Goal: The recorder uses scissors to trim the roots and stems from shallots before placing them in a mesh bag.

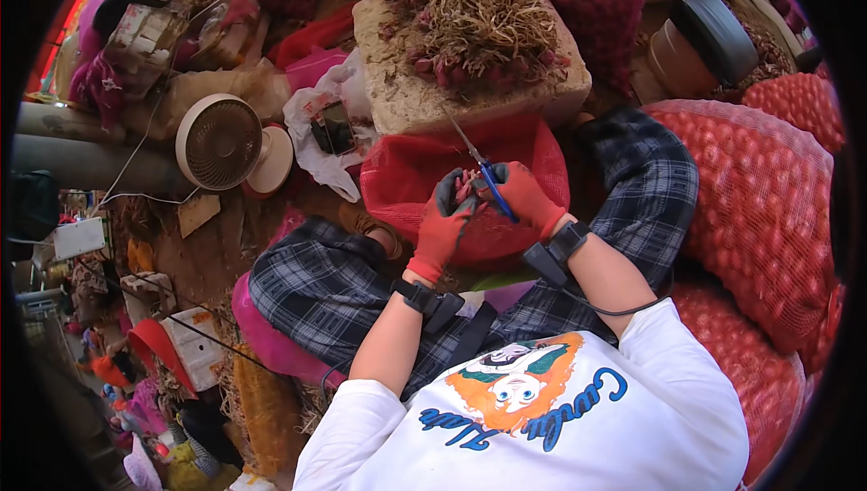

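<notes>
In front of my lap, both hands wear red gloves with dark fingers. My left hand (440,229) is closed around a few small reddish-pink shallots (467,189). Beside it, my right hand (528,197) grips the blue handles of a pair of scissors (491,182), whose blades point up and away to the left. Below the hands, a red mesh bag (395,197) hangs open between my knees. Just beyond its far edge stands a worn, pale block (393,84), bearing a heap of shallots with long dried stems (492,26).
Full red mesh sacks (750,211) crowd my right side. A purple mesh sack (587,8) stands behind the block. To the left are a round fan (219,141) and a white plastic bag (325,152). A tilted bucket (686,53) lies at the far right. Other people are at the far left.
</notes>
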Demonstrator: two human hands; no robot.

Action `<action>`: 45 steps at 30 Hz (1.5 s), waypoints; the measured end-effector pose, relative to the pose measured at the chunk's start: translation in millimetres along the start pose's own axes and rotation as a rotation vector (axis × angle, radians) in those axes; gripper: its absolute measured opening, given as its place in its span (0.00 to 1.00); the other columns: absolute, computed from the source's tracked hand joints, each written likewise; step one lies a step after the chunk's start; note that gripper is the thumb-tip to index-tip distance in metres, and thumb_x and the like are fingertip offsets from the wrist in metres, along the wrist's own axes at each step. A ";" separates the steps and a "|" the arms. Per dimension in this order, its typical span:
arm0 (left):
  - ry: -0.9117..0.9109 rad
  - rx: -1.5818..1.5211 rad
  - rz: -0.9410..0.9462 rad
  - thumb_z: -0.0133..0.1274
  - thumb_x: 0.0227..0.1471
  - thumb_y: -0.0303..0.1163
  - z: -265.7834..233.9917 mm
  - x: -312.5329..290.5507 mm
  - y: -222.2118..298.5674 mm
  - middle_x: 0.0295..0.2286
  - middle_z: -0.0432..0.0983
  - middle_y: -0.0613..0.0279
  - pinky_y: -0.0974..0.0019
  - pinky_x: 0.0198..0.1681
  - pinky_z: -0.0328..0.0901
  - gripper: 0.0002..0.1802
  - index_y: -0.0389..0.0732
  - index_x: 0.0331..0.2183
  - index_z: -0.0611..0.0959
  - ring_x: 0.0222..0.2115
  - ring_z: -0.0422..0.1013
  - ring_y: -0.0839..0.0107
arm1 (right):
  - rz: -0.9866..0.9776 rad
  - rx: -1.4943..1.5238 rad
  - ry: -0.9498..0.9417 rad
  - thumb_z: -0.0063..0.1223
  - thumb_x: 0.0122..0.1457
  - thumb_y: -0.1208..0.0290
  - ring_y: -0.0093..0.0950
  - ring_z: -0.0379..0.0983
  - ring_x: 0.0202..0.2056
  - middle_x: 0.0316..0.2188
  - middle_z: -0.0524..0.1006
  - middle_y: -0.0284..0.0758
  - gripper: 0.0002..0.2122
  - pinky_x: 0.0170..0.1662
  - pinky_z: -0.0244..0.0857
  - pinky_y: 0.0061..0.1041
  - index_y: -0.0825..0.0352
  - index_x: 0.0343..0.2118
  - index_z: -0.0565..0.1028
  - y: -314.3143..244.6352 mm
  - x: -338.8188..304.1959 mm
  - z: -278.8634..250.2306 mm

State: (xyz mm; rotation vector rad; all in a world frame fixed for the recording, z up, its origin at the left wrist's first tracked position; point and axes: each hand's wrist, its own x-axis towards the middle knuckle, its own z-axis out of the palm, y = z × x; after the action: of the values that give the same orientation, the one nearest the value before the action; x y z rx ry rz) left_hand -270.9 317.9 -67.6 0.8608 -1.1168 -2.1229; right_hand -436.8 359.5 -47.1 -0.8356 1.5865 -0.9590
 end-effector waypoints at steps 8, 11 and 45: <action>-0.031 0.586 0.212 0.50 0.51 0.25 -9.2 1.5 -2.3 0.44 0.69 0.63 0.63 0.47 0.65 0.25 0.40 0.52 0.66 0.44 0.68 0.72 | 0.070 0.722 -0.061 0.55 0.51 0.70 0.15 0.68 0.17 0.22 0.75 0.29 0.07 0.19 0.61 0.13 0.67 0.32 0.75 -1.2 1.9 -1.8; -0.093 -0.154 -0.306 0.48 0.55 0.32 -9.2 -4.3 3.8 0.41 0.71 0.66 0.68 0.46 0.65 0.20 0.43 0.50 0.69 0.39 0.69 0.75 | -0.012 0.754 -0.025 0.54 0.52 0.73 0.16 0.69 0.19 0.24 0.75 0.31 0.09 0.20 0.63 0.14 0.69 0.35 0.73 -2.0 9.3 -24.4; 0.001 0.058 -0.212 0.50 0.53 0.30 0.0 -8.3 12.3 0.38 0.71 0.67 0.70 0.34 0.69 0.21 0.38 0.50 0.69 0.32 0.70 0.78 | -0.292 -0.111 0.010 0.58 0.45 0.67 0.36 0.74 0.31 0.28 0.76 0.40 0.14 0.37 0.67 0.33 0.67 0.35 0.73 10.2 2.3 5.8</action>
State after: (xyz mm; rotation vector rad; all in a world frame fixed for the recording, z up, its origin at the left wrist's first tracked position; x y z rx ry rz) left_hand -263.4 318.2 -54.9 1.0478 -1.1344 -2.2686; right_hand -432.0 361.0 -57.9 -1.1645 1.5636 -1.0876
